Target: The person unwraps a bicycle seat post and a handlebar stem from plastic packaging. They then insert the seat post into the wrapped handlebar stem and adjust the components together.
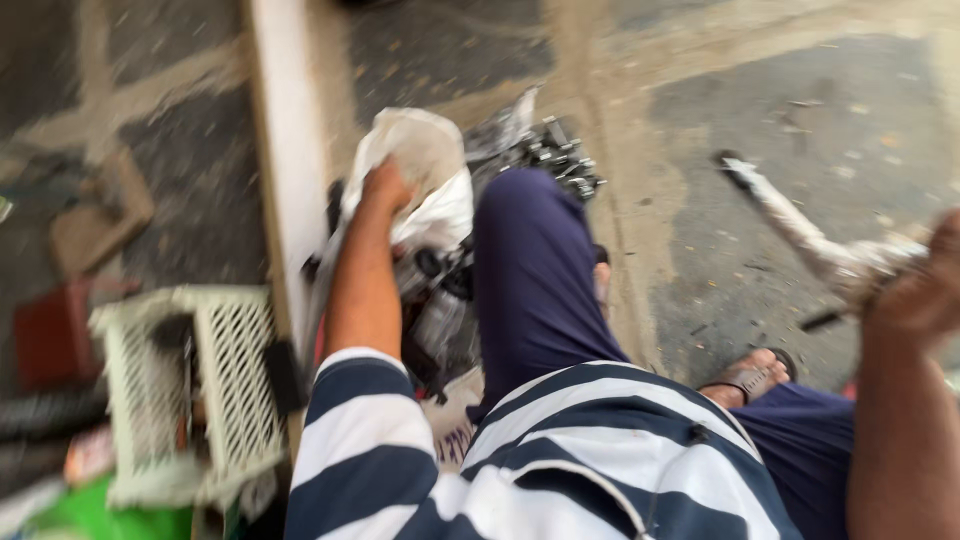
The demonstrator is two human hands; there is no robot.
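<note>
Crumpled white plastic bag (425, 175) on the concrete floor, mouth pinched shut by the left hand (385, 185), likely to keep it upright. Just beneath that grip, black metal parts (540, 150). Off right, pale dirty tube (810, 235) clamped in the blurred right hand (925, 290). White lattice crate (215, 385) left.

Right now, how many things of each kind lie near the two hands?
White plastic bag: 1
Long metal tool: 1
White lattice basket: 1
Heap of dark metal parts: 1
Total: 4
</note>
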